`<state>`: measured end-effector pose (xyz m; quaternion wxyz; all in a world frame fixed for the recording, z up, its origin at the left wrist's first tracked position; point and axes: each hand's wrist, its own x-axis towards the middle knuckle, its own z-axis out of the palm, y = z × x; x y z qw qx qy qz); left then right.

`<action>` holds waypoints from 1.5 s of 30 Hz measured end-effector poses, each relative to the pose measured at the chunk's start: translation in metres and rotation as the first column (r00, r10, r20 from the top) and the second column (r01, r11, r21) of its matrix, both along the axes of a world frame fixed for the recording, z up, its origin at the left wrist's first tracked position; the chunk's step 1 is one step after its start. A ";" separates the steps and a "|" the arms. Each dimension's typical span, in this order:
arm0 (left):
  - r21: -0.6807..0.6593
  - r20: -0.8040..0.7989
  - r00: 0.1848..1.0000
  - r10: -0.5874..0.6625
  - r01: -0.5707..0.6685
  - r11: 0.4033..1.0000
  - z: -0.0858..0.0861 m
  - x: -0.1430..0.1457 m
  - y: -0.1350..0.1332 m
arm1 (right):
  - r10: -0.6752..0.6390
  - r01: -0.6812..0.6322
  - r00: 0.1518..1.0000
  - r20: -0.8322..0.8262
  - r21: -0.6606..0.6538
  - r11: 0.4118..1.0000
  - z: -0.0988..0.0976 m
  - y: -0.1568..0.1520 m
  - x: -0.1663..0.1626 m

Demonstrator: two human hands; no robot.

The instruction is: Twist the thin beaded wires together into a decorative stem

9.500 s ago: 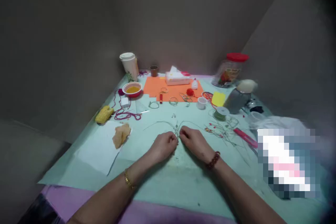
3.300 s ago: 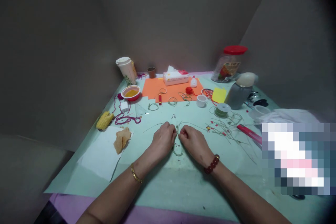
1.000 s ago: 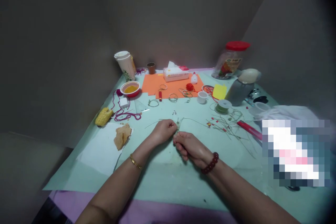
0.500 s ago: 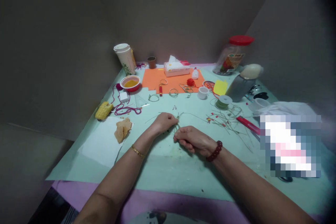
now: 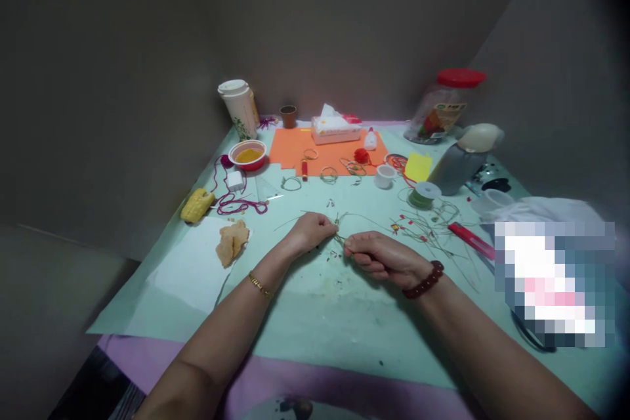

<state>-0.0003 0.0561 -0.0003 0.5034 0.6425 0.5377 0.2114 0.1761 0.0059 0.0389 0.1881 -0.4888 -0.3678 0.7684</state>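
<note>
Green cords [image 5: 340, 236] stretch between my two hands over the middle of the table. My left hand [image 5: 315, 230] pinches them near a small knotted part, and loose cord ends spread out beyond the fingertips. Closed in a fist with the thumb on top, my right hand [image 5: 371, 254] grips the near ends of the cords, a little right of the left hand. The grip hides how many strands there are. Small dark scraps lie on the green sheet [image 5: 315, 315] under the hands.
Right of my hands lie cut green cords [image 5: 418, 230], a spool [image 5: 424, 195] and a red cutter [image 5: 470, 240]. Behind are an orange sheet [image 5: 285, 144], a tissue pack [image 5: 336, 130] and a tall jar [image 5: 443, 111]. Corn [image 5: 197, 205] and a red-and-white bowl [image 5: 248, 155] stand left.
My right hand has moved right, away from the left hand, drawing the cords out between them. The left hand stays nearly in place. The whole view has shifted slightly.
</note>
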 end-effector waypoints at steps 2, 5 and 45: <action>0.004 -0.003 1.000 0.009 -0.009 1.000 0.001 0.001 0.000 | 0.005 -0.005 1.000 0.001 0.000 1.000 0.001 0.000 0.002; 0.005 0.006 1.000 0.016 -0.016 1.000 0.003 0.005 -0.001 | 0.003 -0.005 0.999 0.038 0.054 0.999 0.003 0.001 0.002; -0.015 0.034 0.999 0.002 -0.001 1.000 -0.002 0.006 -0.001 | -0.132 -0.582 0.612 0.780 0.557 0.592 0.006 -0.050 -0.032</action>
